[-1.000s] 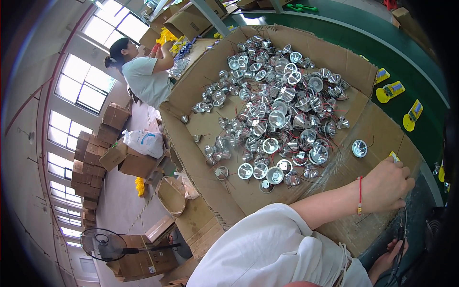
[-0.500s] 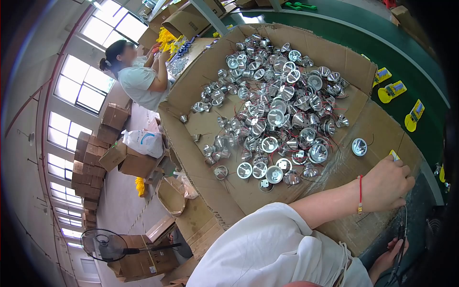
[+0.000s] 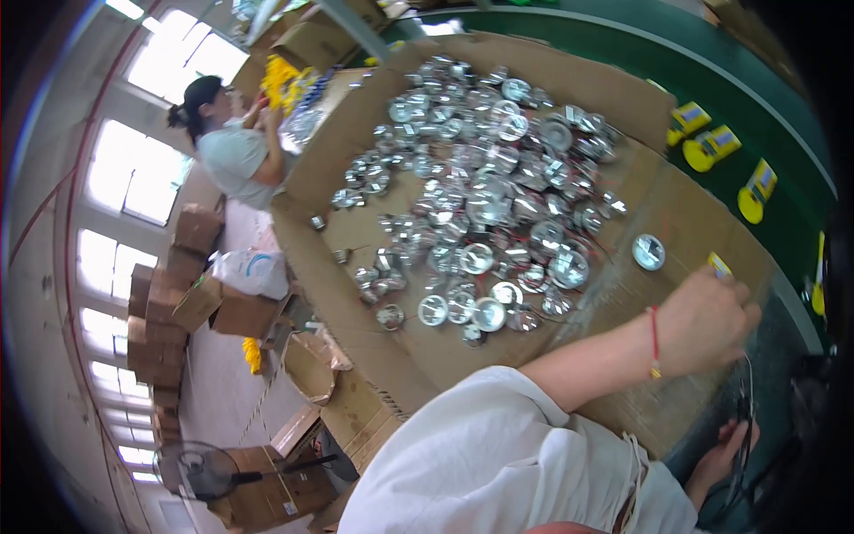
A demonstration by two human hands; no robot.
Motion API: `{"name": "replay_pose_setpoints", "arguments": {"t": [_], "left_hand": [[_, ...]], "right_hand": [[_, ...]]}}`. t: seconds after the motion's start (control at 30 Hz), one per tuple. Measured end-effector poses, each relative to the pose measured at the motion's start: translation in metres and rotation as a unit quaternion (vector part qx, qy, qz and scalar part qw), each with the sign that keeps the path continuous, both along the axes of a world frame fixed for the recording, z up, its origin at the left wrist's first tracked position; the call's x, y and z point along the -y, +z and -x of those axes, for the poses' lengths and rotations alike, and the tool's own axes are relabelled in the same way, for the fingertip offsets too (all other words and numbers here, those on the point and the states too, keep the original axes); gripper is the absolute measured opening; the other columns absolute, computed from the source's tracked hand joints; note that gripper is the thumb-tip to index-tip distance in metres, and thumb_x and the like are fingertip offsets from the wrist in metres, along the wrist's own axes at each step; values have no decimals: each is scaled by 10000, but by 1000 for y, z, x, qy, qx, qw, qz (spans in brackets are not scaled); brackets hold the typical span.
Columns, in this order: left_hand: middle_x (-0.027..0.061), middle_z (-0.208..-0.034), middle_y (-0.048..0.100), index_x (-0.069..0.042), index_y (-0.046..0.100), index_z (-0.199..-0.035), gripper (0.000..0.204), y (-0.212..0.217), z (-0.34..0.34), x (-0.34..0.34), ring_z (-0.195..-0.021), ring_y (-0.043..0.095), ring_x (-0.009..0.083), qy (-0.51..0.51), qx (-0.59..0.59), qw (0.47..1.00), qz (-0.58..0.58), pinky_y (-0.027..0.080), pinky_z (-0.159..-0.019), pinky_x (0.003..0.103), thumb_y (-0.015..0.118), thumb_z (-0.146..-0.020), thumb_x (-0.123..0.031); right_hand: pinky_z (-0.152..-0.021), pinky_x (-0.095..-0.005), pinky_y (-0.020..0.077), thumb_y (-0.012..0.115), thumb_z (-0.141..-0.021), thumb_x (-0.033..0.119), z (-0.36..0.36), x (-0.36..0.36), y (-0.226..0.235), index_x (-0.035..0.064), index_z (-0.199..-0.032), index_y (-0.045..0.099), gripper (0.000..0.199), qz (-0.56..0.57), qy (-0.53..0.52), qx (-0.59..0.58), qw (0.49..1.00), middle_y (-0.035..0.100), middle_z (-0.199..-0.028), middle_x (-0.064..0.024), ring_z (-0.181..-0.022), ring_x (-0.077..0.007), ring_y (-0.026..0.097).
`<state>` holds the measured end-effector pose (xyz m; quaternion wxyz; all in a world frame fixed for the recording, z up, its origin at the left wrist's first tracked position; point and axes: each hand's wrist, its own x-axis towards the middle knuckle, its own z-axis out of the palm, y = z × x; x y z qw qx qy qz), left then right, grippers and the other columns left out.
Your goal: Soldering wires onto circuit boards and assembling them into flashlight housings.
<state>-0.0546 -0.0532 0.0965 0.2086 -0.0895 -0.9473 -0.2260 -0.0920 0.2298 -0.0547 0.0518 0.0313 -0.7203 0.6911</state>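
Observation:
Above the front flap of the carton, my left hand [image 3: 704, 322] is closed, a red cord bracelet at its wrist. A small yellow part [image 3: 720, 265] pokes out past its fingers; the palm is hidden. Lower right, the fingers of my right hand [image 3: 722, 452] curl around a dark, slim tool [image 3: 744, 411] with a cord, probably a soldering iron. One silvery reflector cup [image 3: 648, 252] lies alone on the cardboard near my left hand. A big heap of similar reflector cups [image 3: 489, 200], several with thin red wires, fills the carton's middle.
The open carton [image 3: 325, 267] spreads before me. Beyond it runs a green conveyor belt [image 3: 623, 53] with yellow lamp parts [image 3: 712, 147]. At the far left another person [image 3: 233, 156] handles yellow pieces [image 3: 285, 82]. Stacked boxes [image 3: 156, 329] and a fan [image 3: 196, 470] stand on the left.
The whole view has shifted and blurred slightly, so the carton and heap sit further left and higher. Both hands keep about the same pose; slightly more of the yellow part shows.

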Motion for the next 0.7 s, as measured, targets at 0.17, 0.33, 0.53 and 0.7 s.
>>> {"name": "replay_pose_setpoints", "arguments": {"t": [0.17,0.33,0.53,0.7], "left_hand": [[96,-790,575,-53,577,-888,273,-12,3,9,-757,572,272,27,-3,1000,-4,447,-689,367,664,-704,-235],[113,-881,565,-39,584,-972,329,-33,10,7,-799,571,287,32,51,998,-21,468,-686,359,695,-705,-197],[167,-1241,381,-116,574,-1076,398,-82,3,-25,-1034,431,380,77,92,992,28,453,-815,417,658,-687,-129],[167,-1186,433,-82,575,-1050,402,-75,-8,-47,-981,468,348,119,66,990,-46,449,-822,410,691,-674,-167]], "right_hand": [[-549,-197,395,504,-879,159,-3,24,1,25,-1025,518,199,-19,39,-8,999,555,-735,-41,-602,-84,488],[-536,-201,404,534,-864,169,-5,30,25,-8,-985,510,216,29,48,11,998,564,-724,-61,-579,-88,502],[-531,-199,403,537,-872,193,-2,28,35,0,-959,516,213,62,35,24,997,570,-730,-59,-579,-84,500],[-517,-197,392,543,-874,238,-1,26,39,10,-948,507,243,80,45,56,994,564,-719,-56,-567,-81,493]]}}
